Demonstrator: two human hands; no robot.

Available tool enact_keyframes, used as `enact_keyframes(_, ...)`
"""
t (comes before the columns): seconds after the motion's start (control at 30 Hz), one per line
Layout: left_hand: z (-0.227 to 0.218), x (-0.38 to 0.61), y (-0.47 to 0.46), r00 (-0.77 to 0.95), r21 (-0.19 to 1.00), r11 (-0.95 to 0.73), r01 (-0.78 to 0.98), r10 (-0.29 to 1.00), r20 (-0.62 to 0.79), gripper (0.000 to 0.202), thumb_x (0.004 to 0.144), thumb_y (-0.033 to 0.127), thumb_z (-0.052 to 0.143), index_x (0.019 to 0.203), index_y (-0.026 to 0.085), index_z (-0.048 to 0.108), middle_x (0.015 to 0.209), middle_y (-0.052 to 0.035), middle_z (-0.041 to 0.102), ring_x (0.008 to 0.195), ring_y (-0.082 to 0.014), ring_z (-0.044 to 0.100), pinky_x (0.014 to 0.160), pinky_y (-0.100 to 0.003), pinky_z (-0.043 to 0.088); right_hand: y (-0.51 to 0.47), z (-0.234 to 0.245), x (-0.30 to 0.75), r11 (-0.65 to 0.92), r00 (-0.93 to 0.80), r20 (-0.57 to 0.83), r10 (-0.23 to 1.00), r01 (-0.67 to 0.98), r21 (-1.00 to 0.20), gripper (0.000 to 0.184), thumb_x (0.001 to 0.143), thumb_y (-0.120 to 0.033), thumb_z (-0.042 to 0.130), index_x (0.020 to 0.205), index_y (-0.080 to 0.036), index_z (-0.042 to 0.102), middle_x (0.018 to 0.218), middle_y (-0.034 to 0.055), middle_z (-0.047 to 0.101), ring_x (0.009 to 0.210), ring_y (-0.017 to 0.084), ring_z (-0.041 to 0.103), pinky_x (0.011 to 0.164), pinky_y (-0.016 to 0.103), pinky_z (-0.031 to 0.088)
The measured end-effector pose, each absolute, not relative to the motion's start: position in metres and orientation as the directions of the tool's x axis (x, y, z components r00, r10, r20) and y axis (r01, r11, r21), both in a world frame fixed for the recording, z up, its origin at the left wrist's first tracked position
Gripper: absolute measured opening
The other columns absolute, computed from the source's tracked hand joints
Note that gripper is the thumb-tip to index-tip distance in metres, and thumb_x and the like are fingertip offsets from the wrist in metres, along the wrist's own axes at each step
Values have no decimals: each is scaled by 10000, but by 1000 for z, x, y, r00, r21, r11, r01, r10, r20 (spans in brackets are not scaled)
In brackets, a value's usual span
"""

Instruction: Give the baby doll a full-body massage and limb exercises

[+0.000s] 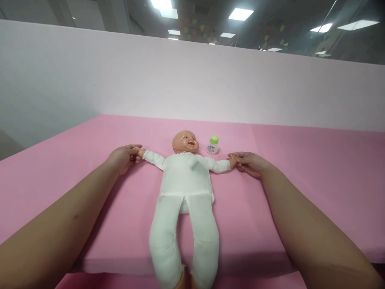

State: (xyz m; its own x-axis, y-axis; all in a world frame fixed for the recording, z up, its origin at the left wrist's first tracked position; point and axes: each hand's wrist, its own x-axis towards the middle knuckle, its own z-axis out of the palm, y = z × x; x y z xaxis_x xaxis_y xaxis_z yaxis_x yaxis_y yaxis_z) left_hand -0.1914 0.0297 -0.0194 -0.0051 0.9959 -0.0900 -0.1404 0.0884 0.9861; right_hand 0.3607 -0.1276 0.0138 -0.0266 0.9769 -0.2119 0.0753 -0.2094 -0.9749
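Note:
A baby doll [186, 176] with a white cloth body lies on its back on the pink-covered table, its arms stretched out to both sides. Its legs reach over the near edge, and the feet are partly cut off by the frame. My left hand [124, 157] is closed around the doll's hand on the left side. On the right, my right hand [252, 163] pinches the doll's other hand between thumb and fingers. Beside the doll's head stands a small clear bottle [213, 146] with a green cap, upright and touched by neither hand.
The pink table cover [315, 168] spreads wide to both sides and drops at the near edge. Behind it rises a white partition [192, 80]. Above that is glass with ceiling lights showing.

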Motion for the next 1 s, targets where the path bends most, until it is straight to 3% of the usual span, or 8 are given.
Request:
enact_keyframes(0.17,-19,-193,29,71,992,79,-101,995,-72,422,775,252,822,1157,105,720,964,-151,727,677,-166,663,557,-265,574,-125,10,365,-191,-89,-199,976,90,-978,361,778,-325,884,1069,-177,729,931,79,684,649,125,534,584,267,458)
enact_keyframes(0.37,-18,-191,25,63,998,30,-54,998,-26,419,777,394,837,1079,115,760,1074,-183,732,713,-186,668,531,-261,557,-123,9,360,-180,-7,-182,983,112,-977,281,810,-360,882,932,-179,706,804,48,641,588,104,478,530,260,390)
enact_keyframes(0.57,-24,-194,31,35,998,69,-4,997,-69,406,791,324,791,1132,108,753,950,-160,734,727,-212,695,566,-287,590,-120,5,355,-181,72,-173,982,120,-976,290,821,-395,873,894,-177,695,727,27,583,557,93,424,482,243,347)
enact_keyframes(0.7,-29,-197,37,53,996,94,0,994,-93,393,818,257,723,1181,107,728,952,-171,740,726,-220,711,585,-313,611,-117,4,352,-177,114,-161,980,154,-972,254,916,-416,761,905,-170,702,761,47,606,549,91,419,459,234,346)
enact_keyframes(0.87,-31,-201,41,73,995,90,-38,994,-87,427,797,208,734,1210,108,706,1038,-185,738,808,-245,738,624,-327,629,-117,3,356,-201,84,-188,979,183,-962,161,931,-273,690,1029,-153,739,896,110,690,593,109,501,496,238,427)
enact_keyframes(1.0,-28,-199,37,101,996,68,-61,993,-62,488,743,193,797,1214,106,705,1019,-184,736,798,-244,733,628,-328,626,-120,5,364,-225,-60,-233,971,109,-968,287,873,-221,746,1153,-157,732,1031,151,725,702,154,605,644,279,549)
